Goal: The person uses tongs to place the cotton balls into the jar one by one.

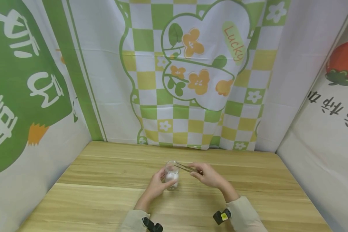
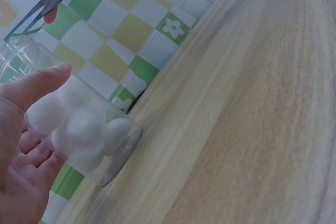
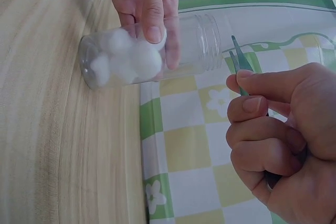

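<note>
A clear jar (image 1: 172, 172) without a lid stands upright on the wooden table. Several white cotton balls (image 3: 144, 61) fill its lower part. My left hand (image 1: 157, 186) holds the jar from its left side, thumb across the near wall and fingers behind. In my right hand (image 1: 209, 176) I grip metal tweezers (image 2: 44, 4) between thumb and fingers, with the other fingers curled in. The tweezers' tips point at the jar's mouth, a little apart, and nothing shows between them. Seen from the right wrist, the tips (image 3: 234, 45) sit just outside the threaded rim.
The wooden table (image 1: 104, 174) spreads around the jar on all sides. A green and yellow checked curtain (image 1: 203, 129) hangs along its far edge, with printed white cloth at left and right. Each sleeve end carries a black wrist device (image 1: 222, 216).
</note>
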{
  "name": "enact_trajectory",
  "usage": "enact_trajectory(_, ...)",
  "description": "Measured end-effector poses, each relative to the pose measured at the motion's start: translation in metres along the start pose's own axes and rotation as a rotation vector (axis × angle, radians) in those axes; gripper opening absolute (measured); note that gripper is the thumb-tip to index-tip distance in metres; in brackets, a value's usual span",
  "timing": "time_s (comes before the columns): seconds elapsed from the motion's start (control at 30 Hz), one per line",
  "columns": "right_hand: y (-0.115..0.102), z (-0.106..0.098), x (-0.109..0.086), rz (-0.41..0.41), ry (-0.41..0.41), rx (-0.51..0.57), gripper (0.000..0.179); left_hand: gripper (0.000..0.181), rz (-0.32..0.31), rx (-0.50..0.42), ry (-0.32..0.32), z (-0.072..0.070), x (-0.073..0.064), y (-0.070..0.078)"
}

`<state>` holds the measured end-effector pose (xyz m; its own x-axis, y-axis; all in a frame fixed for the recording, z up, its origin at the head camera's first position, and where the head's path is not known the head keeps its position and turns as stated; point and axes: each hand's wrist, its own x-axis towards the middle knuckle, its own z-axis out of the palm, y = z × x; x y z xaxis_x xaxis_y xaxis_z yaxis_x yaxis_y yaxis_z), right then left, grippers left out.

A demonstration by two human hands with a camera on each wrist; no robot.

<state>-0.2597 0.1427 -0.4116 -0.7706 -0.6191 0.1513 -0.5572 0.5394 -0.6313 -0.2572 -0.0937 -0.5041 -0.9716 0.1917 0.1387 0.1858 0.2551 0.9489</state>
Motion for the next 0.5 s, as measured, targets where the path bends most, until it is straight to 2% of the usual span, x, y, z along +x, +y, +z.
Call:
enact_trajectory(0.27, 0.0006, 0.0006, -0.0023, -0.002, 0.010, 0.005, 0.035, 0.066, -0.003, -0.026, 0.011, -0.0001, -0.0012, 0.0031)
enact_trajectory(0.5, 0.0037, 0.0004, -0.0081, 0.040, 0.044, 0.010, 0.036, 0.066, 0.012, -0.009, 0.014, 0.0005, 0.0000, 0.0016)
